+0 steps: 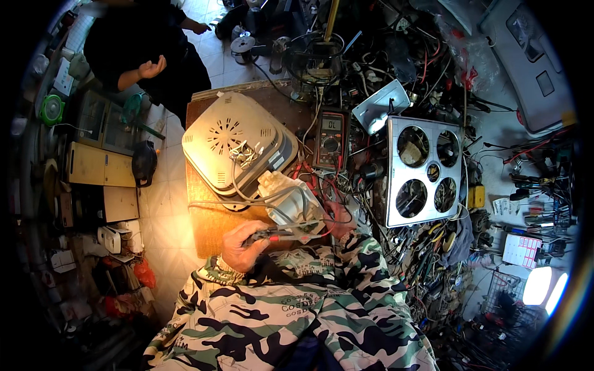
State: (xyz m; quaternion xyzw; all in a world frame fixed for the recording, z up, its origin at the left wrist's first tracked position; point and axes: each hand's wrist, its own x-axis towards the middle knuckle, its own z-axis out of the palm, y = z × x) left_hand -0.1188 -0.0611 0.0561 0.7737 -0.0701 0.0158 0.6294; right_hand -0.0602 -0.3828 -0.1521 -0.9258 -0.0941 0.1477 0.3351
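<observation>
While the left hand [243,247] curls closed around a dark-handled tool [265,235], its long axis points right, toward the right hand [337,219], whose grip I cannot tell; a white part [296,205] lies just far of it.

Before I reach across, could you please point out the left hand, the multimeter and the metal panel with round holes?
Left hand [242,247], head view: middle of the hand.
Multimeter [331,143], head view: its round dial.
Metal panel [413,172], head view: bare metal between its two left-side holes.
</observation>
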